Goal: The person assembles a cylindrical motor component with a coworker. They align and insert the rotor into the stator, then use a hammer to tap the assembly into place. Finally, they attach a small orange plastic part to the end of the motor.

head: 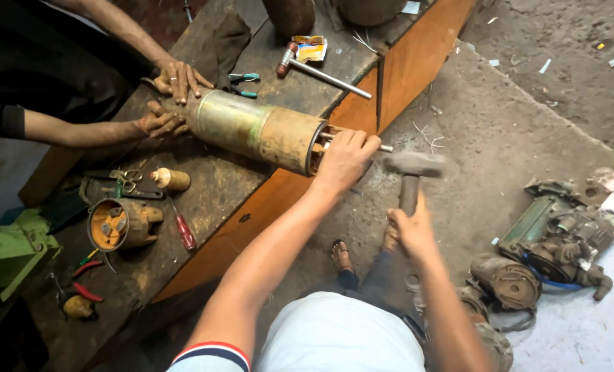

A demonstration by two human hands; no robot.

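A big round metal tube (pixel 262 131), rusty and dull yellow-green, lies on its side on the dark wooden bench (pixel 210 186). Its long way runs along the bench, and its open end sticks out a little past the bench edge, over the bare concrete floor (pixel 486 138). The left hand (pixel 345 158) grips a thin metal rod (pixel 383 147) at that open end. The right hand (pixel 410 231) is wrapped tight round a hammer (pixel 411 172), blurred, in the free space beside the bench. Another person's hands (pixel 169 100) press on the tube's far end.
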